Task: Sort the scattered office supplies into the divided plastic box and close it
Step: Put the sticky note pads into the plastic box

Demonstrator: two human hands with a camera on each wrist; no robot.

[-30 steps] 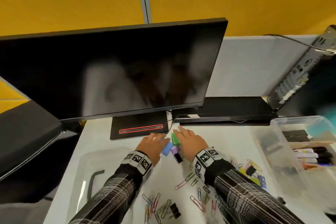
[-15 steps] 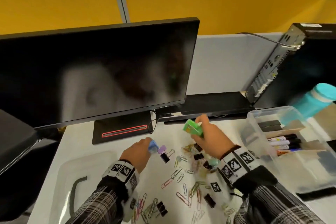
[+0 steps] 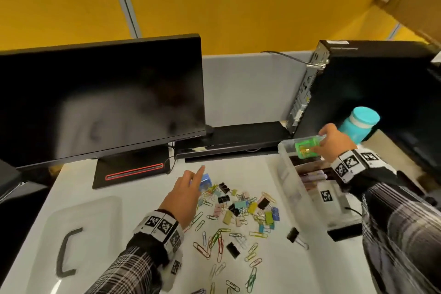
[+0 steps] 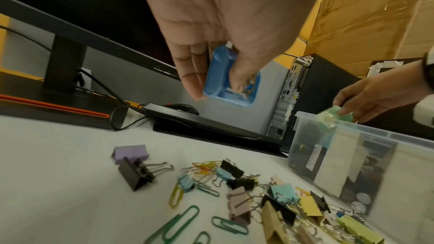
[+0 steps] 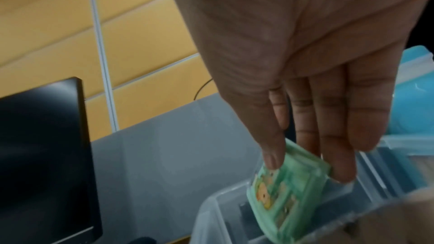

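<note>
My right hand (image 3: pixel 334 143) pinches a small green translucent case (image 3: pixel 306 148) over the far corner of the clear divided box (image 3: pixel 290 174); in the right wrist view the green case (image 5: pixel 288 192) sits between thumb and fingers just above the box rim (image 5: pixel 211 211). My left hand (image 3: pixel 186 193) holds a small blue translucent case (image 3: pixel 206 181) above the white desk; the blue case (image 4: pixel 229 81) is pinched between fingers and thumb. Coloured paper clips and binder clips (image 3: pixel 241 207) lie scattered on the desk between the hands. Markers (image 3: pixel 312 176) lie in the box.
The clear box lid (image 3: pixel 78 238) with a black handle lies at the left. A black monitor (image 3: pixel 100 100) on its stand is behind, a computer tower (image 3: pixel 358 88) and teal bottle (image 3: pixel 360 124) at the right, a black keyboard (image 3: pixel 233 141) at the back.
My right hand carried the green case rightward from the desk middle to over the box's far corner. My left hand lifted the blue case and moved slightly right. The head view swung right.
</note>
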